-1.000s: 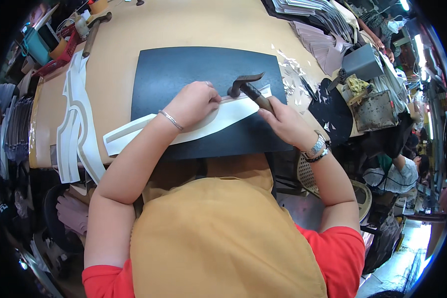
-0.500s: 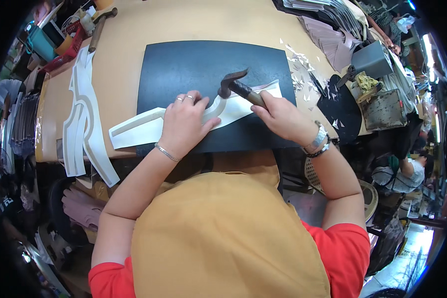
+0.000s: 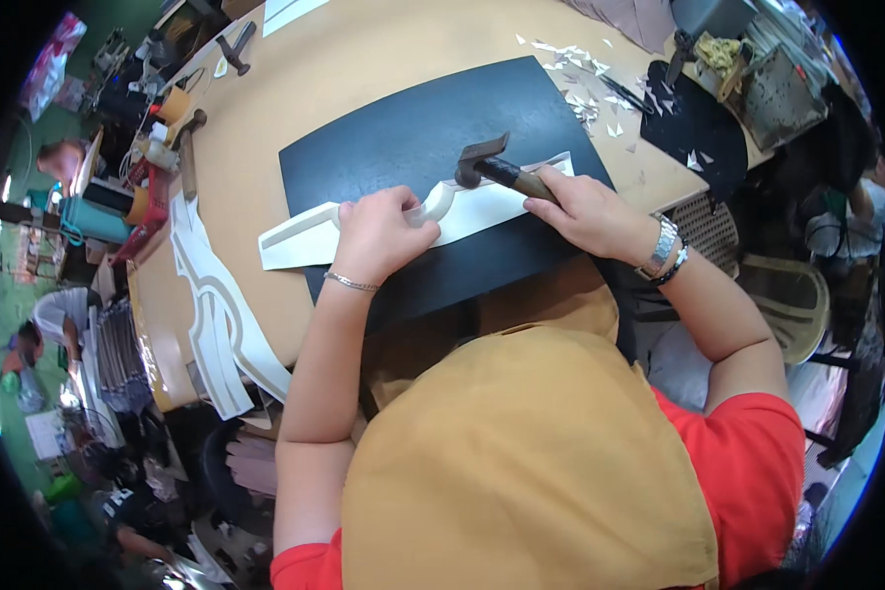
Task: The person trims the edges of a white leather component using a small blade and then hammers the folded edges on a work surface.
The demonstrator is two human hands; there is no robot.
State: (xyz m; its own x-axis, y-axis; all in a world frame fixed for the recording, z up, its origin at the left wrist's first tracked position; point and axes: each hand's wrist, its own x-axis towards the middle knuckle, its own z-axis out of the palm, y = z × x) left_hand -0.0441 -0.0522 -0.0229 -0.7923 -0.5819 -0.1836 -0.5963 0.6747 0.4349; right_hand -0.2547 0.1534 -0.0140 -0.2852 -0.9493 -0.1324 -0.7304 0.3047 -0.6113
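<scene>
White panel (image 3: 492, 218) lies slantwise across the near part of a black mat (image 3: 413, 123), its left end reaching past the mat's edge over the tan table (image 3: 364, 64). A pale grey band follows its upper border, which dips in a curve between the hands. The mat probably serves as a firm striking bed, sparing the tabletop.

The left hand (image 3: 379, 234) rests palm down on the panel, thumb apart from the fingers, seemingly to steady the piece just beside that curve. Its fingertips are partly hidden, so I cannot tell whether they pinch the border or only press on it.

The right hand (image 3: 592, 216) is closed around the wooden handle of a hammer (image 3: 484, 165). It grips fairly near the metal head, which suggests control over short taps rather than force; the head is by the panel's upper border, right of the curve.

More white pieces (image 3: 257, 349) lie together at the table's left side, apart from the mat, likely to leave the working spot free. A second hammer (image 3: 189, 162) lies beyond them, and small scraps (image 3: 580, 93) are scattered to the mat's right.
</scene>
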